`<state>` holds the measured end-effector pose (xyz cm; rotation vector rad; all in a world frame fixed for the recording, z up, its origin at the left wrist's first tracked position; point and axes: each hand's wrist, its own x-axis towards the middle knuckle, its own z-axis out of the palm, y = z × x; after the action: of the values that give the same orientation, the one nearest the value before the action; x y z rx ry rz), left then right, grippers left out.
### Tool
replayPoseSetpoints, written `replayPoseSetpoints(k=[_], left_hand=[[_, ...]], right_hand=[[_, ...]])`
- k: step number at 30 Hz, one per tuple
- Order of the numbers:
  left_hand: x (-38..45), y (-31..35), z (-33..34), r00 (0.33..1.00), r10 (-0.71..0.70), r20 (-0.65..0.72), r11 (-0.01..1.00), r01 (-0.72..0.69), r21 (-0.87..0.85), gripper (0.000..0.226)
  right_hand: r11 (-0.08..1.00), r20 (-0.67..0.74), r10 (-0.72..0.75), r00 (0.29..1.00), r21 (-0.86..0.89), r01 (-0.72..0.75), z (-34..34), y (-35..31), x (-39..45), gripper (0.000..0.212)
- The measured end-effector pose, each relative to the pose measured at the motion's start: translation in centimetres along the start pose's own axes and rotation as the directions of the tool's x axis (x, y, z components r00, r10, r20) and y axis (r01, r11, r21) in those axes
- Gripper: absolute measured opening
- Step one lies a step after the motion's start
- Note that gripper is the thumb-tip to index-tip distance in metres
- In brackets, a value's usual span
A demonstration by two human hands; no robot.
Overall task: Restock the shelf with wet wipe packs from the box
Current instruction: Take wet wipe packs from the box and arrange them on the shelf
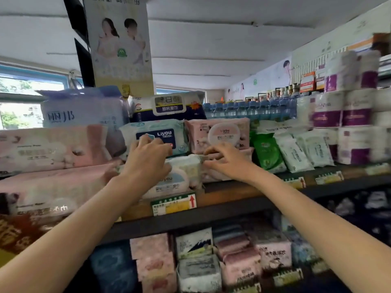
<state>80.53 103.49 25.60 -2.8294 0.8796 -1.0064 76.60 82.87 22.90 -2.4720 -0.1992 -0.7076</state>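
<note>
A white wet wipe pack [182,176] with a pale blue lid lies on the top shelf [232,199], near its front edge. My left hand [148,161] grips its left end from above. My right hand [224,159] pinches its right end with the fingertips. Behind it stand a light blue Liyou pack [156,134] and a pink pack [220,134]. A dark blue and white pack [169,106] sits on top at the back. The box is not in view.
Large pink packs [50,149] fill the shelf's left side. Green packs [266,153] and white packs [304,151] stand to the right, then toilet rolls [349,115] and water bottles [249,108]. A price tag [173,204] hangs on the shelf edge. More packs [198,259] fill the lower shelf.
</note>
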Motion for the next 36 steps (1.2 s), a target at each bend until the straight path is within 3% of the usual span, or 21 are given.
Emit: replayPoseSetpoints(k=[4,6,8,12,15,19,23,27,29,32,34,36], left_hand=[[0.5,8.7,0.3,0.977,0.148,-0.153,0.954,-0.182,-0.239,0.034],[-0.2,14.7,1.1,0.946,0.298,-0.125,0.884,-0.323,-0.338,0.037],[-1.8,21.2,2.2,0.878,0.476,-0.054,0.81,-0.461,-0.362,0.04],[-8.2,33.7,3.0,0.656,0.754,-0.004,0.588,-0.679,-0.44,0.045],[-15.0,42.1,2.2,0.449,0.893,0.031,0.403,-0.768,-0.497,0.049],[-26.5,51.5,0.4,0.19,0.98,0.067,0.193,-0.789,-0.584,0.053],[-39.4,58.3,-0.4,-0.108,0.989,0.1,-0.026,-0.795,-0.606,0.048],[-50.5,63.5,-0.9,-0.262,0.961,0.084,-0.143,-0.737,-0.661,0.045],[-55.6,65.4,-0.7,-0.316,0.946,0.071,-0.171,-0.674,-0.719,0.049],[-62.1,66.6,0.2,-0.328,0.941,0.081,-0.138,-0.592,-0.794,0.061],[-65.1,66.8,1.4,-0.331,0.935,0.129,-0.092,-0.575,-0.813,0.062],[-67.4,66.9,3.1,-0.349,0.92,0.18,-0.053,-0.564,-0.824,0.059]], right_hand=[[0.974,-0.041,0.132,0.99,-0.18,-0.138,-5.5,1.8,-7.3,0.035],[0.926,-0.061,0.295,0.953,-0.226,-0.301,-8.6,3.7,-12.9,0.034],[0.837,-0.131,0.475,0.87,-0.24,-0.493,-11.5,5.9,-19.6,0.035],[0.545,-0.226,0.789,0.571,-0.173,-0.821,-15.5,7.8,-35.4,0.03],[0.297,-0.237,0.914,0.33,-0.167,-0.94,-16.7,6.4,-47.5,0.031],[0.012,-0.213,0.976,0.049,-0.168,-0.986,-17.0,3.0,-63.1,0.026],[-0.206,-0.236,0.949,-0.207,0.031,-0.978,-14.1,-1.1,-79.0,0.021],[-0.471,-0.058,0.873,-0.485,0.162,-0.867,-8.0,-4.4,-93.1,0.029],[-0.551,0.021,0.83,-0.558,0.186,-0.813,-4.4,-5.9,-98.7,0.03],[-0.596,-0.024,0.792,-0.61,0.187,-0.781,0.3,-7.8,-103.9,0.022],[-0.569,-0.059,0.807,-0.587,0.186,-0.801,3.1,-8.2,-106.0,0.022],[-0.474,-0.023,0.874,-0.485,0.174,-0.863,5.8,-7.4,-107.3,0.026]])
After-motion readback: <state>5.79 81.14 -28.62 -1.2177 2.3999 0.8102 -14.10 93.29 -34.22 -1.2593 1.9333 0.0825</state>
